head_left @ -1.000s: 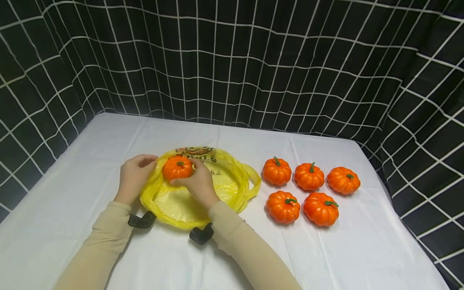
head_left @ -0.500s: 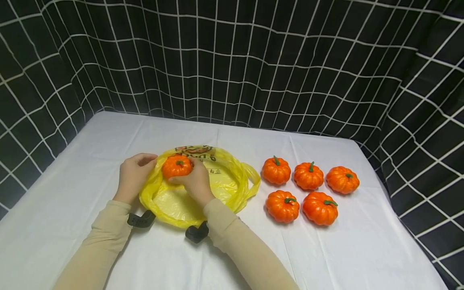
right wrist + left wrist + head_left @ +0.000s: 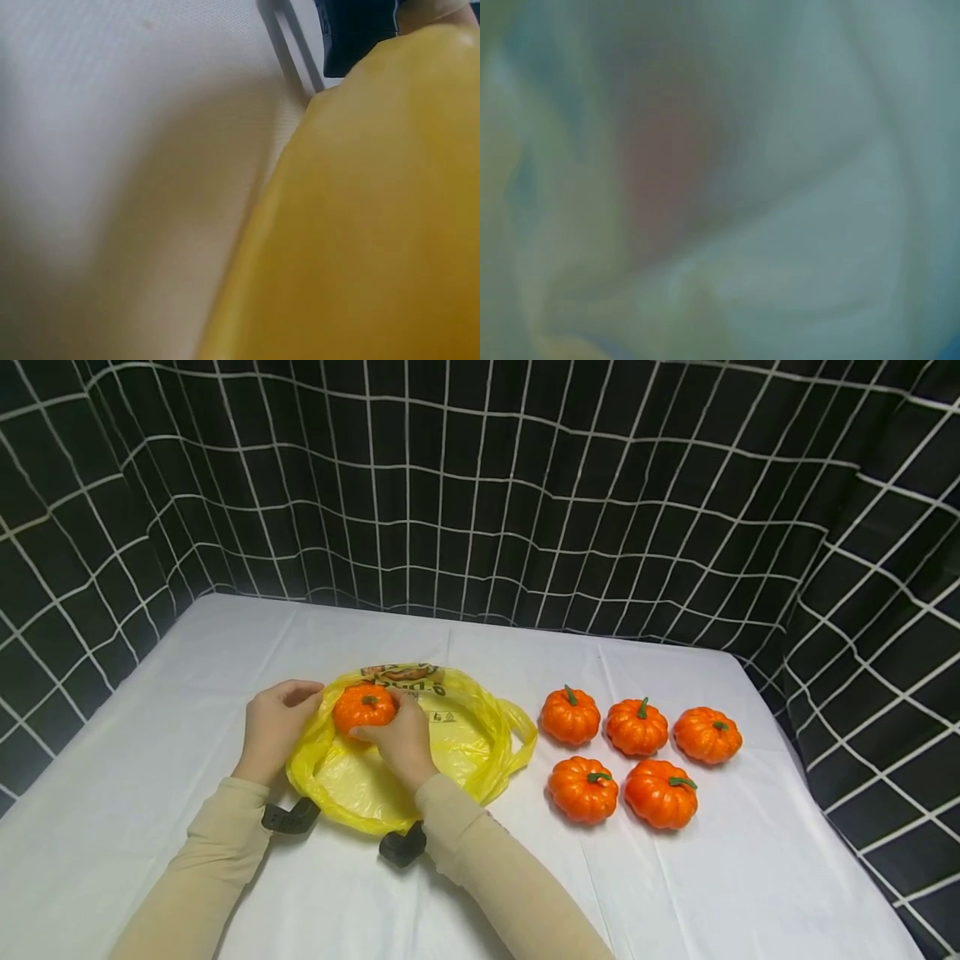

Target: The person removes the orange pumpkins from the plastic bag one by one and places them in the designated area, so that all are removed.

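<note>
A yellow plastic bag (image 3: 360, 785) lies spread with its mouth facing up, left of the table's middle. At its left rim my left hand (image 3: 272, 727) grips the plastic, some fingertips hidden by it. My right hand (image 3: 405, 735) reaches into the mouth and holds a small orange pumpkin (image 3: 363, 712) with a green stem, thumb on the near side and fingers on the far right. The pumpkin sits at the left inside of the bag. In the right wrist view the yellow bag wall (image 3: 375, 210) fills much of the picture. The left wrist view is too blurred to read.
Several more orange pumpkins (image 3: 583, 789) stand in two rows right of the bag, on the white-covered table (image 3: 750, 860). A bag handle loop (image 3: 521, 735) points toward them. Black curtains with a white grid (image 3: 480, 493) surround the back and sides.
My right hand and forearm have shifted slightly left, still holding the pumpkin inside the bag. My left hand has stayed at the bag's left rim.
</note>
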Demonstrator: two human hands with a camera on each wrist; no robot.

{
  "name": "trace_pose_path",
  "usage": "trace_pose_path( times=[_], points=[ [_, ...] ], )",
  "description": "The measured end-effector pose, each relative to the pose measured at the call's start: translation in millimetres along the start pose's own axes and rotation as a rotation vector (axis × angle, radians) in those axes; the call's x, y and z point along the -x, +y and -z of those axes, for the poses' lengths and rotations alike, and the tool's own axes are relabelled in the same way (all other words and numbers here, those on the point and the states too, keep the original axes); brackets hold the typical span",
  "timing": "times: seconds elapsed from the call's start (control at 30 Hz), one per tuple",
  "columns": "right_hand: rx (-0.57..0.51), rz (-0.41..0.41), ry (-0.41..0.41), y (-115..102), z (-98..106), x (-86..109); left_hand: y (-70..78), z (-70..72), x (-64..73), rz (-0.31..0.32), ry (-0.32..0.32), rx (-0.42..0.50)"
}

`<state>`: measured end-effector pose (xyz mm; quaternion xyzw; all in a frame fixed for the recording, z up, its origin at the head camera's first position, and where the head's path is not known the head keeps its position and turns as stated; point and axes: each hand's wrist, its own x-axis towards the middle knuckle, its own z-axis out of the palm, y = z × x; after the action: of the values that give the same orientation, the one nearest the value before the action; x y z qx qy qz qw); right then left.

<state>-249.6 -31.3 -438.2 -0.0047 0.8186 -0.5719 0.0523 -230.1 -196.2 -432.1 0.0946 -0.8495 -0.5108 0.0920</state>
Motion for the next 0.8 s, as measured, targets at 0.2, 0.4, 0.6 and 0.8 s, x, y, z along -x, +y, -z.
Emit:
trace_pose_path(
  times=[0.2, 0.4, 0.6, 0.8],
  points=[
    [-0.018, -0.016, -0.008, 0.0, 4.0, 5.1, 0.3, 2.4, -0.5, -0.006, -0.006, -0.010],
    [-0.026, -0.014, -0.029, -1.4, 14.0, 10.5, 0.3, 5.6, -1.2, -0.002, -0.001, -0.004],
    [-0.022, -0.012, -0.054, 1.4, 22.0, 16.7, -0.6, 5.3, -0.1, 0.011, -0.002, 0.012],
    [-0.039, 0.015, -0.068, 6.8, 36.9, 25.6, 1.2, 0.8, 0.6, 0.000, -0.002, 0.015]
  ],
)
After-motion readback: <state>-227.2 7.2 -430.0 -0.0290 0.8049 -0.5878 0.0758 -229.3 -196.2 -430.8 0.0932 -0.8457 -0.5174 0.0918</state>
